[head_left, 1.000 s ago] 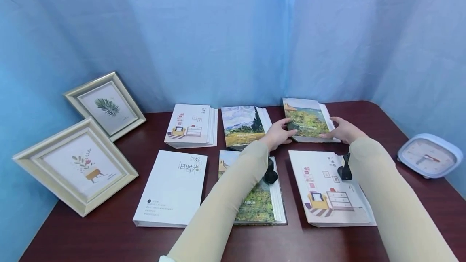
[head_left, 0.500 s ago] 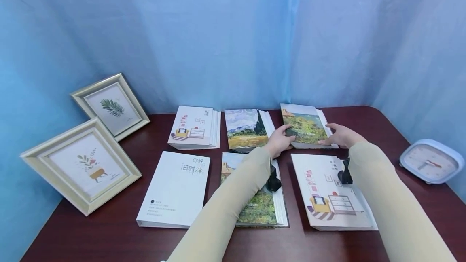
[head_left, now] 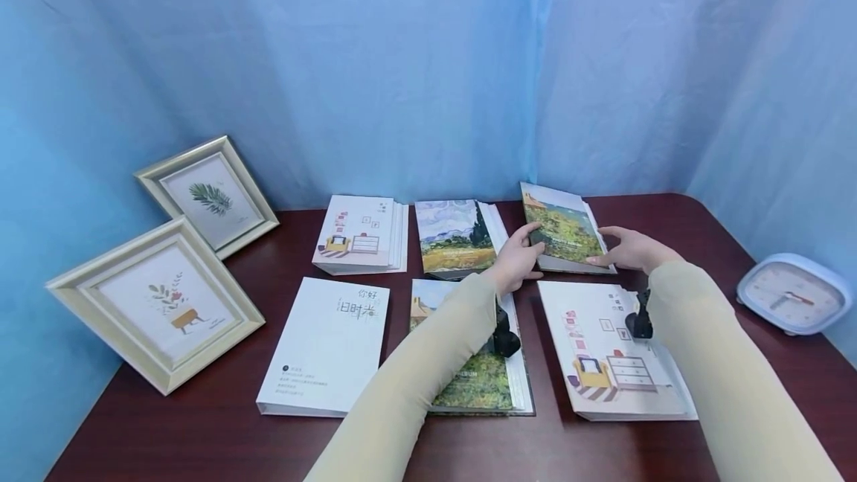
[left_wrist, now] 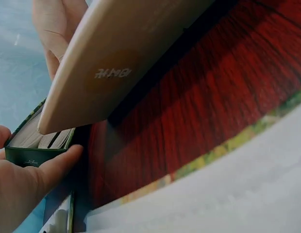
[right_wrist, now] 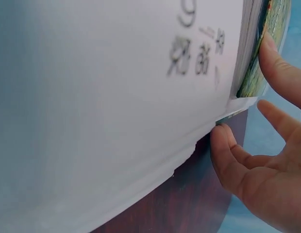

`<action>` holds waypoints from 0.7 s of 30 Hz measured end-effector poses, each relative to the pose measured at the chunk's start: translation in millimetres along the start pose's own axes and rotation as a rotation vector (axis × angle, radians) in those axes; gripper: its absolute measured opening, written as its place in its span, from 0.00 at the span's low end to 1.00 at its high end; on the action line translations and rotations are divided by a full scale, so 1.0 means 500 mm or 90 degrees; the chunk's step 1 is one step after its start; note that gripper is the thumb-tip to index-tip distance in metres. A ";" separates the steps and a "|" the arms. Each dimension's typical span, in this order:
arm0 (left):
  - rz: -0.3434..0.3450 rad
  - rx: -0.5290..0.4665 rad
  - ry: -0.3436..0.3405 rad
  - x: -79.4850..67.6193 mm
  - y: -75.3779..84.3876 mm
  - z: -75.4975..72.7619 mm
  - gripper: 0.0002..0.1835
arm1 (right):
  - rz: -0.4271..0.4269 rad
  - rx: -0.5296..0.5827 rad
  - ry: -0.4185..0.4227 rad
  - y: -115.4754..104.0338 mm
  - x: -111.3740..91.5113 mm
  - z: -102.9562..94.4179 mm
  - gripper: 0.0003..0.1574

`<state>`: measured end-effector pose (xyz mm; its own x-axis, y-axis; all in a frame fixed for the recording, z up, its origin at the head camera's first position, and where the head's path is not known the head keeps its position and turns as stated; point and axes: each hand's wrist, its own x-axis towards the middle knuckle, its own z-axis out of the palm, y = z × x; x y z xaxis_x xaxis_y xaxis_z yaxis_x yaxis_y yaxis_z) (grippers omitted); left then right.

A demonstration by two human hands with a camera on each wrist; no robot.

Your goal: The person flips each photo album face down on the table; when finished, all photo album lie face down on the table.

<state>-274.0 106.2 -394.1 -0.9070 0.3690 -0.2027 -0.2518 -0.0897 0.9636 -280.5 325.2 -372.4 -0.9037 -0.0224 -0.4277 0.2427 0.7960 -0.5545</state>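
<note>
At the back right, a small photo album (head_left: 565, 227) with a painted cover of green bushes and an orange roof is held between both hands, its left edge tipped up. My left hand (head_left: 514, 262) grips its left edge; in the left wrist view, thumb and finger span the green end of the album (left_wrist: 36, 154), its page edges showing. My right hand (head_left: 636, 250) holds the right edge with the thumb on the cover. The right wrist view shows that thumb on the painted cover (right_wrist: 259, 70) and curled fingers lower down, by the table.
Front row: a white album (head_left: 324, 348), a painted album (head_left: 475, 389) partly under my left sleeve, and a white album with a yellow armchair (head_left: 612, 348). Behind stand a small white album (head_left: 358, 233) and a landscape album (head_left: 455, 236). Picture frames (head_left: 157, 303) lean left; a clock (head_left: 793, 292) sits right.
The small album's left side has risen and tilts more toward the right, both hands still on it. The head view has shifted slightly.
</note>
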 end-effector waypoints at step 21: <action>0.028 -0.027 0.002 -0.028 0.053 -0.021 0.30 | -0.072 0.161 -0.090 -0.024 -0.004 0.018 0.64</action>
<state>-271.5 89.0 -367.4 -0.9187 0.3607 -0.1607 -0.2253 -0.1444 0.9635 -278.5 310.2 -371.2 -0.8765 -0.1998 -0.4380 0.2396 0.6080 -0.7569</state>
